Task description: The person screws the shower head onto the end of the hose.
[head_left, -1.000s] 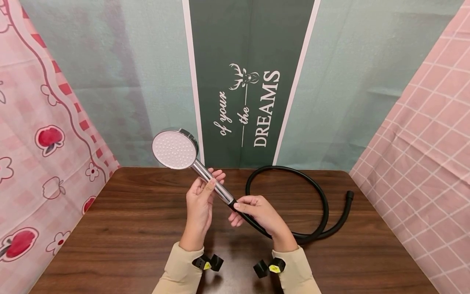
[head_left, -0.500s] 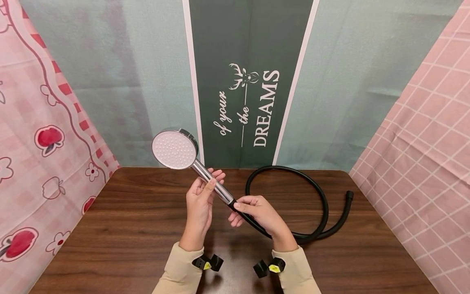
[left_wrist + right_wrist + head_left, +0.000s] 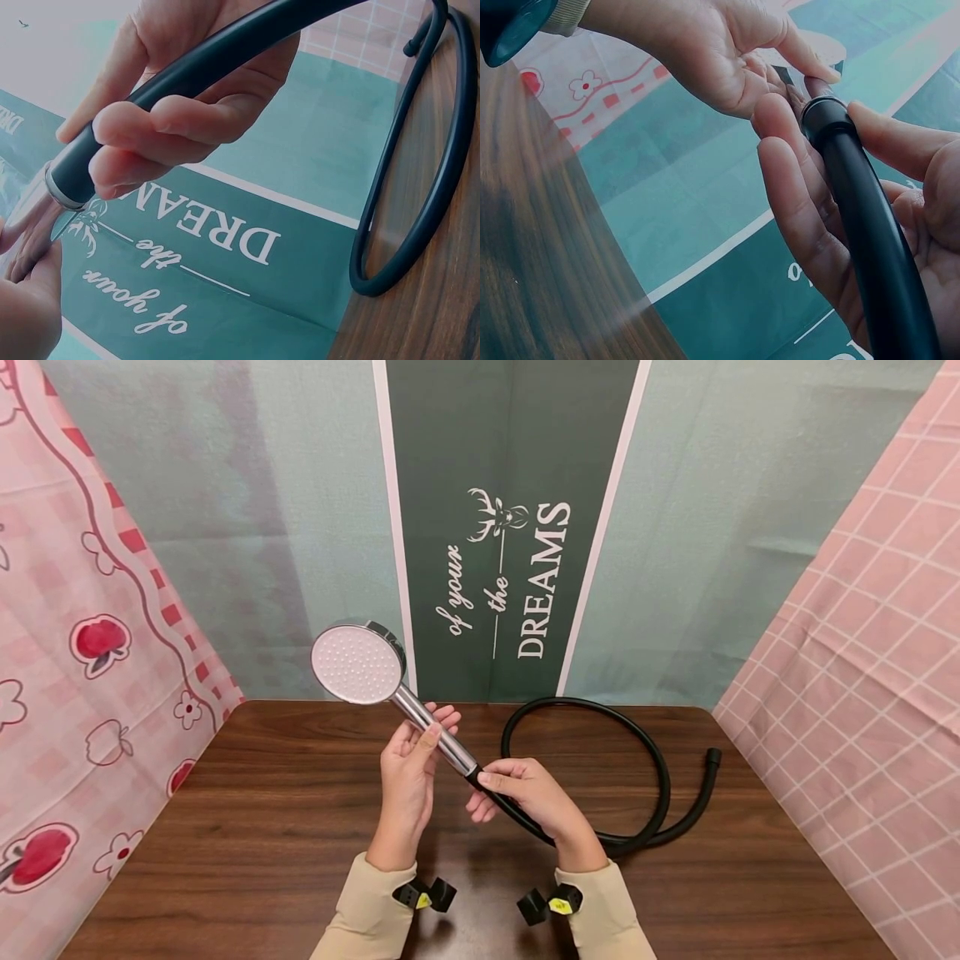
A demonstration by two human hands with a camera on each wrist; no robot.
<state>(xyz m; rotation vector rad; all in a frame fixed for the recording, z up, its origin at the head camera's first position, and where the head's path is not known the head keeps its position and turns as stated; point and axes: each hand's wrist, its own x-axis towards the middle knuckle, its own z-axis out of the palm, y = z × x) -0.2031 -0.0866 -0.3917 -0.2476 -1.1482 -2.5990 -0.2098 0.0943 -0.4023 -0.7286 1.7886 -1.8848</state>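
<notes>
A chrome shower head (image 3: 357,663) with a pale round nozzle face is held up over the table, tilted to the upper left. My left hand (image 3: 408,768) grips its metal handle, thumb on the near side. At the handle's lower end, my right hand (image 3: 528,793) pinches the black end of the hose (image 3: 517,817) between thumb and fingers. In the right wrist view the black hose collar (image 3: 826,120) meets the handle end, with no gap visible. Part of the handle is hidden behind the left thumb.
The hose's loop and its free end (image 3: 715,759) lie on the brown wooden table (image 3: 247,827), right of centre. A green printed cloth (image 3: 517,443) hangs behind. Pink cloths stand at the left (image 3: 90,735) and right (image 3: 877,693).
</notes>
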